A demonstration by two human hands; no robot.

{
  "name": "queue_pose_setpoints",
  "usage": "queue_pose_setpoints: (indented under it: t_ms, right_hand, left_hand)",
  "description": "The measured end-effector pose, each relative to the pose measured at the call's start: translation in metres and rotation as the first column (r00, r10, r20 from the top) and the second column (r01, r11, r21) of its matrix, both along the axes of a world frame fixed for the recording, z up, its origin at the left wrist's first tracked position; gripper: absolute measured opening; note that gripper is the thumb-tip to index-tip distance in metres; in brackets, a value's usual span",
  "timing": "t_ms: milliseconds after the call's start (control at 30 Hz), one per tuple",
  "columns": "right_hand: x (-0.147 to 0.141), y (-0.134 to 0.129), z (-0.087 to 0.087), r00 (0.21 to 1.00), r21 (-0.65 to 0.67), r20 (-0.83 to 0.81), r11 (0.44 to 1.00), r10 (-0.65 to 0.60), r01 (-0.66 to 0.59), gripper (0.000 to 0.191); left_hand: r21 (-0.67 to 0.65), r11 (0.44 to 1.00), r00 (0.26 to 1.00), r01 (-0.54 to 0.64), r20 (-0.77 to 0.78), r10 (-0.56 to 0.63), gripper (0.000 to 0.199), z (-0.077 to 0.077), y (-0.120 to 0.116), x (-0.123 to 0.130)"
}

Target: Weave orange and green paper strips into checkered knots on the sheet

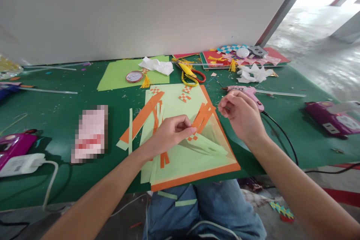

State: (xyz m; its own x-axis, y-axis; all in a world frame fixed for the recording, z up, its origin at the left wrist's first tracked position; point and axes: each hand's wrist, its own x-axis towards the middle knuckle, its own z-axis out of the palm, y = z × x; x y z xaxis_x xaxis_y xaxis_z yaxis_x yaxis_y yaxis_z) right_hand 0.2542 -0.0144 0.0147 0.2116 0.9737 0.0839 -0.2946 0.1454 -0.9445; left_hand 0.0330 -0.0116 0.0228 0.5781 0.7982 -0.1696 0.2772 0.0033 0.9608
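My left hand [168, 133] pinches a small checked weave of paper strips [192, 138] between thumb and index finger. From it, orange strip ends fan up to the right and pale green strip ends spread lower right. Underneath lie sheets of pale green paper [171, 110] with an orange sheet's border [197, 177]. My right hand [239, 112] hovers to the right of the weave, its fingers curled together; anything between them is too small to make out. Just behind it lies a pink glue gun [249, 92]. Loose orange strips [143, 118] lie left of the weave.
Scissors with red and yellow handles [194, 77] lie at the back beside crumpled tissue [157, 66]. Small checked pieces [185, 98] sit on the green paper. Purple power strips [334, 118] stand at both sides. A black cord [287, 138] runs off the front edge.
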Motion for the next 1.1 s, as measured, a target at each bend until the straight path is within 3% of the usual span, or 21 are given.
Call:
queue_pose_setpoints:
  t_ms: [167, 233, 333, 467, 567, 800, 967, 1100]
  right_hand:
    - [0.001, 0.0, 0.001, 1.0, -0.014, -0.023, 1.0, -0.006, 0.006, 0.027]
    - [-0.002, -0.001, -0.001, 0.997, -0.032, 0.066, 0.999, 0.027, -0.025, 0.029]
    - [-0.006, -0.004, -0.003, 0.961, -0.063, 0.241, 0.99, 0.136, -0.125, 0.017]
    - [-0.009, -0.007, -0.001, 0.814, -0.175, 0.429, 0.92, 0.392, -0.351, 0.025]
    - [-0.012, -0.008, 0.0, 0.678, -0.281, 0.522, 0.855, 0.518, -0.437, 0.035]
    - [-0.018, -0.012, -0.005, 0.646, -0.367, 0.549, 0.848, 0.529, -0.383, 0.037]
    - [-0.016, -0.012, -0.003, 0.621, -0.325, 0.582, 0.85, 0.525, -0.414, 0.04]
    - [-0.012, -0.011, -0.002, 0.608, -0.301, 0.598, 0.849, 0.522, -0.434, 0.031]
  left_hand:
    - [0.038, 0.996, 0.996, -0.081, 0.052, 0.079, 0.025, 0.0, 0.005, 0.0]
    - [0.037, 0.994, 0.993, -0.101, 0.062, 0.099, 0.024, 0.001, 0.006, 0.0]
    - [0.044, 0.992, 0.991, -0.121, 0.053, 0.119, 0.025, 0.001, 0.006, -0.001]
    - [0.082, 0.989, 0.992, -0.124, 0.015, 0.123, 0.028, -0.001, 0.005, -0.001]
    - [0.094, 0.99, 0.994, -0.11, 0.0, 0.11, 0.026, -0.002, 0.004, -0.001]
    - [0.068, 0.997, 0.999, -0.04, -0.017, 0.042, 0.024, 0.001, 0.002, 0.001]
    - [0.058, 0.998, 0.999, -0.015, -0.042, 0.017, 0.025, 0.001, 0.002, 0.0]
    - [0.096, 0.995, 0.998, -0.034, -0.047, 0.038, 0.028, 0.0, 0.003, -0.001]
